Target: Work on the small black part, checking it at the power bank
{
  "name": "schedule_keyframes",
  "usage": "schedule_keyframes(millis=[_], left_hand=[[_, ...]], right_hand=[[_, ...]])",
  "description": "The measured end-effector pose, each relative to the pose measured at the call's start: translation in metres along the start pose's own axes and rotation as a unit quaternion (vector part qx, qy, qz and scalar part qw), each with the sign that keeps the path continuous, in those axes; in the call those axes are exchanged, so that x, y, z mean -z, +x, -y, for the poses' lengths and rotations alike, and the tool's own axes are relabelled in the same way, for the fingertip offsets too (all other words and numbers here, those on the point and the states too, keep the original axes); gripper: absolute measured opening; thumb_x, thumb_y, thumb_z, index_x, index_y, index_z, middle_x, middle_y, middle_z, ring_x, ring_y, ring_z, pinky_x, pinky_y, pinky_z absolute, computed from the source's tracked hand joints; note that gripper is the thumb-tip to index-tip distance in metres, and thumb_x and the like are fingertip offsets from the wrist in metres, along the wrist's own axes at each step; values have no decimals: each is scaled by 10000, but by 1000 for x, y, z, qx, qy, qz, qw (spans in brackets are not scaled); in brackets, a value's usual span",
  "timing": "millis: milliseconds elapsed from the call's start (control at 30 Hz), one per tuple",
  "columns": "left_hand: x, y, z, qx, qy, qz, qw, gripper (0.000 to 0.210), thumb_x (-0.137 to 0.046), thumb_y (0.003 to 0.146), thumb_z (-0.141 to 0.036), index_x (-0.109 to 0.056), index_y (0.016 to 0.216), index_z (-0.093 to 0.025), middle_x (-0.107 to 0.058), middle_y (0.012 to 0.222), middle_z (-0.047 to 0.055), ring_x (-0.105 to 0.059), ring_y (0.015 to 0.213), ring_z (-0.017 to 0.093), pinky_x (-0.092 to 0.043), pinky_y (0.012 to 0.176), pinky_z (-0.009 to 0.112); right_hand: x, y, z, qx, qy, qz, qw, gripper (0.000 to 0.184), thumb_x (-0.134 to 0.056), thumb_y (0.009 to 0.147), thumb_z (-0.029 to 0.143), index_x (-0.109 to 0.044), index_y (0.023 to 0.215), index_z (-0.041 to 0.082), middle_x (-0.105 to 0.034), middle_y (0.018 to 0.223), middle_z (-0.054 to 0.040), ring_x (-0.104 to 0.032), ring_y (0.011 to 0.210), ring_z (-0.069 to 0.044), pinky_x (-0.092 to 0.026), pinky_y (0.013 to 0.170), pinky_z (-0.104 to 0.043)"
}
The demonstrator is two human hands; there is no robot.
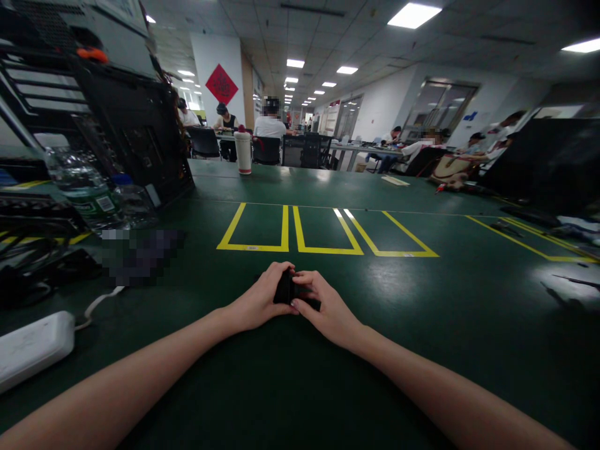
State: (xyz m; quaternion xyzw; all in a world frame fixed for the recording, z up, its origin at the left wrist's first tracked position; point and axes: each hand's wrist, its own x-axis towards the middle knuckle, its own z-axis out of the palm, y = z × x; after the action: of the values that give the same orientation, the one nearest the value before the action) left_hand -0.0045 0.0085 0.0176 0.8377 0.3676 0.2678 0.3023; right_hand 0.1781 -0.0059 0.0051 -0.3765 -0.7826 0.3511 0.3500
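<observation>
A small black object [284, 289] is between my two hands, low over the green table [300, 375]; its exact kind I cannot make out. My left hand [262, 295] is closed around its left side, thumb below and fingers above. From the right, my right hand [325, 306] grips a dark part [307, 292] at its other end with thumb and fingers. Whether the two dark parts are one piece or two is hidden by the fingers. Just beyond my hands, yellow tape outlines [330, 251] mark the tabletop.
On the left stand a black computer case [140, 137], a plastic water bottle [84, 181], dark cables [28, 269] and a white power strip [37, 347]. A white cup [243, 152] stands at the far edge. Dark items [572, 300] lie right. Several people sit in the background.
</observation>
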Motion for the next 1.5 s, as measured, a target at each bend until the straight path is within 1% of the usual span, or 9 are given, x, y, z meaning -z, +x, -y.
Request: schedule_keyframes(millis=[167,367,533,733,900,1067,1267,1400,1500], left_hand=[[2,-1,-1,9,-13,9,1000,602,-642,723,-229,-307,1220,-283,-407,1193,57,-442,1097,251,-398,909,452],[1,0,-1,9,-9,2,1000,617,-641,723,-243,-291,1230,-277,-404,1197,63,-437,1100,255,-391,914,457],[0,-1,-1,10,-12,3,1000,593,-635,728,-245,-306,1220,-277,-404,1198,65,-435,1106,263,-388,912,470],[-1,1,2,7,-15,-1,1000,592,-646,718,-249,-318,1210,-271,-414,1186,56,-439,1103,244,-386,921,438],[-1,1,1,9,-11,-3,1000,613,-647,713,-245,-304,1219,-271,-407,1196,68,-436,1106,260,-379,921,465],[-1,1,1,4,-15,-3,1000,593,-644,719,-256,-320,1215,-272,-415,1192,65,-430,1113,257,-375,929,458],[-5,3,9,15,-26,-20,999,615,-664,697,-255,-325,1210,-263,-427,1167,63,-452,1083,251,-392,912,454],[-2,5,9,34,-58,10,998,590,-639,720,-260,-324,1219,-253,-427,1176,61,-454,1094,239,-409,909,437],[-1,5,11,39,-71,7,997,586,-636,722,-258,-332,1222,-246,-429,1190,63,-451,1105,246,-408,911,442]], right_hand=[[1,0,1,-8,-4,1,1000,277,-505,798,154,-453,1057,237,-475,1063,-35,-525,990,-174,-491,866,-409],[1,0,-1,10,-34,0,999,431,-512,782,136,-386,1176,258,-439,1145,-53,-491,1043,-194,-479,876,-426],[2,-2,2,12,-30,0,999,392,-521,777,143,-417,1137,259,-435,1133,-44,-485,1048,-196,-478,881,-434],[1,-1,2,-2,-10,-8,1000,283,-499,796,147,-463,1062,239,-469,1078,-34,-509,1004,-173,-488,877,-399],[1,-1,0,8,-32,-13,999,404,-499,776,113,-416,1140,265,-443,1127,-41,-495,1031,-186,-483,874,-420],[2,-2,1,14,-46,-9,999,369,-504,773,124,-451,1113,257,-427,1136,-43,-481,1055,-185,-467,898,-408],[1,-1,-1,-7,-87,-32,996,345,-499,773,143,-447,1103,232,-470,1099,-46,-500,1011,-186,-445,897,-404],[0,-1,-4,-36,-118,-61,991,392,-500,744,127,-425,1117,217,-475,1083,-60,-497,1010,-203,-430,902,-415],[0,-2,-7,-58,-144,-72,985,441,-537,722,164,-412,1142,211,-444,1145,-83,-469,1061,-234,-404,932,-434]])
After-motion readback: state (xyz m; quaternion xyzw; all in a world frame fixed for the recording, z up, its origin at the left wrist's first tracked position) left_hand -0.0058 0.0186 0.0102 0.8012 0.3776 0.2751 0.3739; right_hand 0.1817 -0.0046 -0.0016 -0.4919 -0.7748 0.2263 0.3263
